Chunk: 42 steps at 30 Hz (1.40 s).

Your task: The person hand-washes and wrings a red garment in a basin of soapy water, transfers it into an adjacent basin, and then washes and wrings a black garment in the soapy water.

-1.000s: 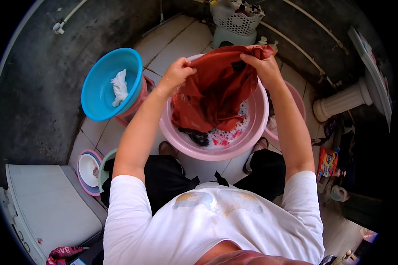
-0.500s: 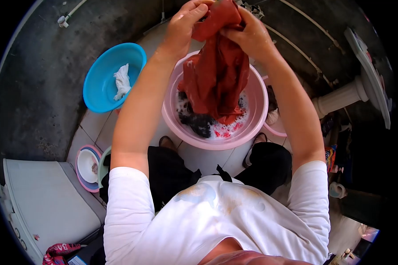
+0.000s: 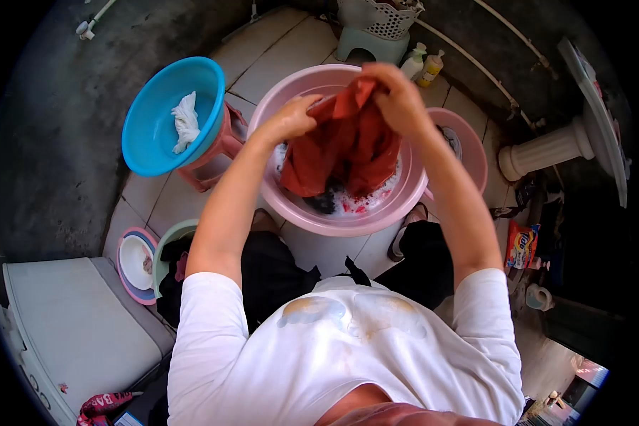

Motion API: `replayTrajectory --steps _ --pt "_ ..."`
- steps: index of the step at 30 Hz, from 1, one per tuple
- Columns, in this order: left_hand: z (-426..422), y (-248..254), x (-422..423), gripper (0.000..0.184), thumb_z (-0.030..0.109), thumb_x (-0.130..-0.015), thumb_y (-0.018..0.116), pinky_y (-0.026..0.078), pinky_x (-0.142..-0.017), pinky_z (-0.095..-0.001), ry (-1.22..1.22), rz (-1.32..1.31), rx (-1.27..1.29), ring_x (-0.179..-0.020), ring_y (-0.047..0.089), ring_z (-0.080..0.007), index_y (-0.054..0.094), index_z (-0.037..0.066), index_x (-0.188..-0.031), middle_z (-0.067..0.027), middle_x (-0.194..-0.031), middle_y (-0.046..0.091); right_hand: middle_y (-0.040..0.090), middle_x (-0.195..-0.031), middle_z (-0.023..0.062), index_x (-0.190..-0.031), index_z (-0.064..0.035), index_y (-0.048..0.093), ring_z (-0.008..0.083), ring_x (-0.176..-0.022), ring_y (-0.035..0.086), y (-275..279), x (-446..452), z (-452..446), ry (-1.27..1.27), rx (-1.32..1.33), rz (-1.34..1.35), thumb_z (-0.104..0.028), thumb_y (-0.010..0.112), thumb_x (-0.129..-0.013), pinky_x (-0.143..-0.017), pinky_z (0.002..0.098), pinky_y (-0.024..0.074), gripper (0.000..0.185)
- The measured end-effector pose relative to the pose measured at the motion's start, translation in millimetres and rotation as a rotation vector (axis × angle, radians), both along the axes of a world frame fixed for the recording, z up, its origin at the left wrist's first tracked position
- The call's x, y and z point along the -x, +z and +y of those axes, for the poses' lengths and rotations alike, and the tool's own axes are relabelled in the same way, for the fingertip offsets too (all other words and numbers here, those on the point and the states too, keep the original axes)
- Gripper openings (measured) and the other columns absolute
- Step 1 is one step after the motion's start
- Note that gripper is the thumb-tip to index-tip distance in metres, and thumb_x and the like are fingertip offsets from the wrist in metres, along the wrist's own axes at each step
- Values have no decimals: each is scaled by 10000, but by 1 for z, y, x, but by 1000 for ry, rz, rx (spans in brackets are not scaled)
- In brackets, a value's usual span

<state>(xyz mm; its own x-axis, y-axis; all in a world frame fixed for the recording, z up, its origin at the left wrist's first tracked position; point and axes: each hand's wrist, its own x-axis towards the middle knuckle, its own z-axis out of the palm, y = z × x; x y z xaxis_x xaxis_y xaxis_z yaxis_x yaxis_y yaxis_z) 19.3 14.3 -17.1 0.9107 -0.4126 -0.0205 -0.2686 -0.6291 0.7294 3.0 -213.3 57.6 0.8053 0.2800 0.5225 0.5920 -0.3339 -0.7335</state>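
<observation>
A wet rust-red garment hangs between my two hands over the large pink basin. My left hand pinches its upper left edge, and my right hand, slightly blurred, is closed on its upper right part. The garment's lower folds reach down into the basin. Soapy water with white foam and bright red bits shows below it. A dark cloth lies in that water, mostly hidden under the red fabric. What kind of garment it is, I cannot tell.
Left stands a blue basin holding a white cloth, on a red stool. A smaller pink basin is at right. Behind are bottles and a basket on a stool. A Tide bag and pedestal sink stand right.
Both hands have come down and moved apart, lowering the red garment and spreading its top edge wider. More of the floor, the bottles and the basket behind the basin now shows.
</observation>
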Motion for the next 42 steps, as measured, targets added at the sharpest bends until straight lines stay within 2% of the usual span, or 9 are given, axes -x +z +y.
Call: replayTrajectory --steps 5,12,17,25,28,32,38,41,42 --pt "-64 -58 48 581 312 -764 508 154 -1016 -567 80 -92 -500 -1277 267 -288 379 183 -1316 -114 -1343 357 494 -1148 157 -1000 -103 584 364 -1042 480 -166 33 -7 -191 344 152 -36 529 -723 -895 406 403 291" --pt "-93 -113 32 301 286 -759 505 298 -851 -510 121 -191 -705 -1044 450 -235 582 150 -1017 -73 -1072 530 526 -1063 198 -1146 -151 481 384 -942 536 -193 9 4 -279 720 581 -213 442 -824 -816 449 431 329" --pt "-105 -146 20 321 295 -755 513 285 -855 -523 256 -244 -754 -1099 396 -258 566 146 -1034 -74 -1118 498 527 -1163 161 -1116 -91 511 349 -1019 538 -270 -20 11 -338 435 770 -269 423 -836 -843 412 434 343" --pt "-92 -165 21 341 234 -727 531 293 -848 -512 305 -636 -820 -1077 410 -266 569 125 -1048 -111 -1097 501 505 -1185 162 -1099 -76 522 351 -1035 522 -184 -29 7 -132 953 860 -249 430 -826 -849 419 430 336" --pt "-88 -101 26 590 283 -689 623 218 -973 -519 114 107 -570 -1232 295 -287 463 110 -1230 -132 -1304 380 521 -1131 157 -1037 -54 556 337 -984 537 -187 -16 -11 -106 802 483 -182 439 -825 -824 424 439 274" --pt "-80 -64 36 998 399 -627 693 108 -1047 -515 65 163 -281 -1322 161 -304 125 117 -1398 -157 -1426 180 568 -1012 157 -1014 -62 576 324 -920 561 -140 -12 -12 -85 602 255 -170 483 -826 -796 399 447 236" --pt "-93 -32 25 936 282 -633 720 283 -1012 -397 128 -136 286 -1246 315 -339 179 28 -1354 -212 -1339 314 612 -995 151 -1106 -53 546 264 -906 603 -62 -13 -1 -65 -14 311 -108 589 -799 -774 323 465 315" --pt "-85 5 22 767 185 -665 712 375 -944 -361 170 -42 344 -1142 462 -319 308 24 -1297 -189 -1202 494 600 -1008 147 -1177 -67 511 256 -958 582 -21 -8 -11 129 -3 529 -118 634 -773 -795 328 455 425" --pt "-79 8 18 685 156 -689 689 391 -924 -349 159 -57 329 -1114 488 -295 350 17 -1268 -170 -1176 517 518 -1149 135 -1285 -111 411 250 -1035 528 -15 -9 -18 161 259 221 -96 697 -699 -852 334 440 653"
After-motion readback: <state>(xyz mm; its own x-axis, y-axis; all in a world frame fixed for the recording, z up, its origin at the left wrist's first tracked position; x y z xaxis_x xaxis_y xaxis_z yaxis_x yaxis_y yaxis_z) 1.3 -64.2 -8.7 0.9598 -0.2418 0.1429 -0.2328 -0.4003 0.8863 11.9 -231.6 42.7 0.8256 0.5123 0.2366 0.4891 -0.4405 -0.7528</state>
